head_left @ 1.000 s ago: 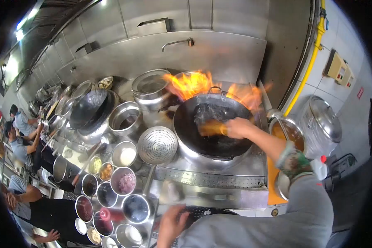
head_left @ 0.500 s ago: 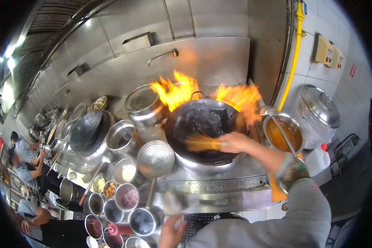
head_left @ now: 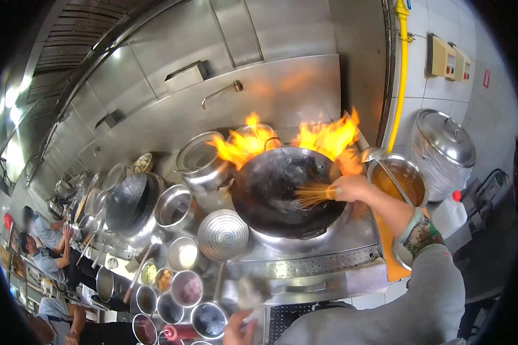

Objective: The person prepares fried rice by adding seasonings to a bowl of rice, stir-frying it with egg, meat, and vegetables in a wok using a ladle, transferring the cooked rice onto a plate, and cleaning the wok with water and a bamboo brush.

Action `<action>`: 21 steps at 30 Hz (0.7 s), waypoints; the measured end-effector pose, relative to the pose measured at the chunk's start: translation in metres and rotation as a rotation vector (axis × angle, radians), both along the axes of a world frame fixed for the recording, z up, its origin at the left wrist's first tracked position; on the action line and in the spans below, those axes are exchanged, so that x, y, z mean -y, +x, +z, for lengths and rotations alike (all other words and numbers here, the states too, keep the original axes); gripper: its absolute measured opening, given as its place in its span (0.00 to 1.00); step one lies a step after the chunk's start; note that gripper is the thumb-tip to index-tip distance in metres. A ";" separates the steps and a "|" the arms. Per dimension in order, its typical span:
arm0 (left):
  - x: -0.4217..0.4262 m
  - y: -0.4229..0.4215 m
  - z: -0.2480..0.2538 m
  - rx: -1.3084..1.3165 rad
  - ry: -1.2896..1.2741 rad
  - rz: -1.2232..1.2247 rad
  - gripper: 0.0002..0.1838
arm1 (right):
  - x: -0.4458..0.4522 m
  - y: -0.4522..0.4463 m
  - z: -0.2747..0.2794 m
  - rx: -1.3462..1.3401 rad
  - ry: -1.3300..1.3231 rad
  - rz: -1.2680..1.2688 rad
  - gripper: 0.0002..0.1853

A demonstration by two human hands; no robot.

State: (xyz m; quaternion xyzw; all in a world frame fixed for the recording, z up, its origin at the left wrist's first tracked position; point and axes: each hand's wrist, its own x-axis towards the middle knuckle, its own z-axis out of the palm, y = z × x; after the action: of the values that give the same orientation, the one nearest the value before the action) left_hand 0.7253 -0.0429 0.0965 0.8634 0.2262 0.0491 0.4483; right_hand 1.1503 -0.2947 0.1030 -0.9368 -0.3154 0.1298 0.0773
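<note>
My right hand (head_left: 351,188) is closed round the handle end of a bamboo whisk (head_left: 315,195), whose bristles lie inside a large black wok (head_left: 270,192). The wok sits on a round steel burner, and tall flames (head_left: 331,135) rise behind it. At the bottom, my left hand (head_left: 240,329) is near the counter's front edge, its fingers curled and partly out of view. Just above it is a blurred whitish cloth (head_left: 252,292); whether the hand grips it is unclear. A perforated ladle (head_left: 223,234) rests left of the wok.
Left of the ladle stand several metal bowls of ingredients (head_left: 187,288) and a red bottle (head_left: 178,332). A pot of orange-brown liquid (head_left: 398,181) stands right of the wok, by a white jug (head_left: 449,214). A second wok (head_left: 133,204) and several people (head_left: 47,261) are at left.
The whisk and my right hand have moved to the right side of the wok. The wok is tilted more towards me than a second ago. The camera view has shifted.
</note>
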 end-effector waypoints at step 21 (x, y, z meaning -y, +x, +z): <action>0.108 0.273 -0.066 0.103 0.778 -0.557 0.19 | 0.054 0.036 0.062 -0.240 -0.067 -0.225 0.25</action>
State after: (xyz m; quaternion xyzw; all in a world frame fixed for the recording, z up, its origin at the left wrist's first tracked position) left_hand 0.9980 -0.1510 0.0301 0.9913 -0.0716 0.0508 0.0984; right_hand 1.1863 -0.3489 0.1651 -0.9460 -0.1927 0.2418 0.0974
